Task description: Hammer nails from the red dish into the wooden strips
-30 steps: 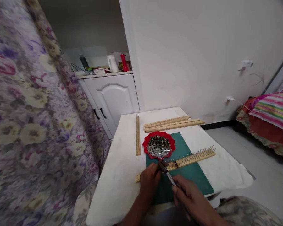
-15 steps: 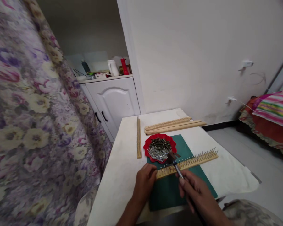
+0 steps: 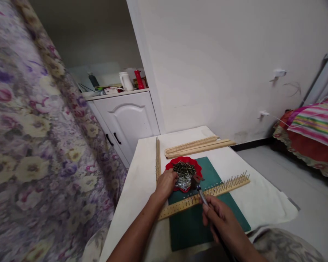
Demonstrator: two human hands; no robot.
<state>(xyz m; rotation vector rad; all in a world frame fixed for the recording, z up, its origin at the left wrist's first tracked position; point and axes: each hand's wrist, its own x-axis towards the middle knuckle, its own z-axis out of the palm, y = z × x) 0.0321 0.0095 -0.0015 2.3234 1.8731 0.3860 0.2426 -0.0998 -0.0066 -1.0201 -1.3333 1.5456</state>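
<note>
My right hand (image 3: pixel 220 214) grips a hammer (image 3: pixel 201 193) by its handle, the head raised over the near side of the red bowl. My left hand (image 3: pixel 166 182) reaches to the left rim of the scalloped red bowl (image 3: pixel 199 169), fingertips at the heap of nails (image 3: pixel 184 174) inside; whether they pinch a nail is hidden. In front of the bowl lies a wooden strip (image 3: pixel 177 207) across the green mat (image 3: pixel 190 233). Nails stand up along its middle and right part, while its left end shows bare holes.
Another strip with nails (image 3: pixel 158 160) lies left of the bowl. Several wooden strips (image 3: pixel 199 147) lie together at the back of the white-covered table (image 3: pixel 131 203). A white cabinet (image 3: pixel 133 120) and floral curtain (image 3: pixel 43 145) are on the left, a bed (image 3: pixel 314 127) on the right.
My left hand has left the strip's left end and moved up to the bowl of nails. The hammer has come up off the strip and stays in my right hand.
</note>
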